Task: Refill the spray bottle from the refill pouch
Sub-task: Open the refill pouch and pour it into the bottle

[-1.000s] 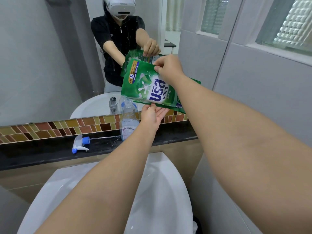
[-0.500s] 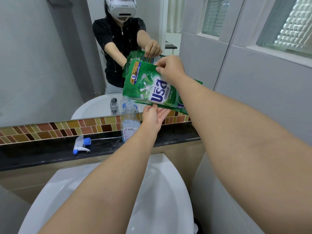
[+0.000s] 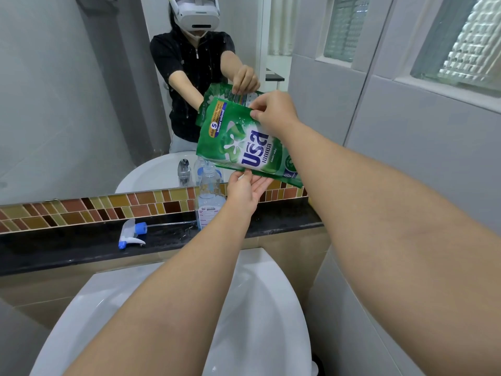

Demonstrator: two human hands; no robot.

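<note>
Numeral "5" on green refill pouch (image 3: 244,143)

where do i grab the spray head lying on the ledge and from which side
Take the spray head by its white body just behind the blue collar, coming from above. It lies on its side on the black ledge, trigger toward you, dip tube trailing right toward the bottle, so avoid the thin tube.
</note>
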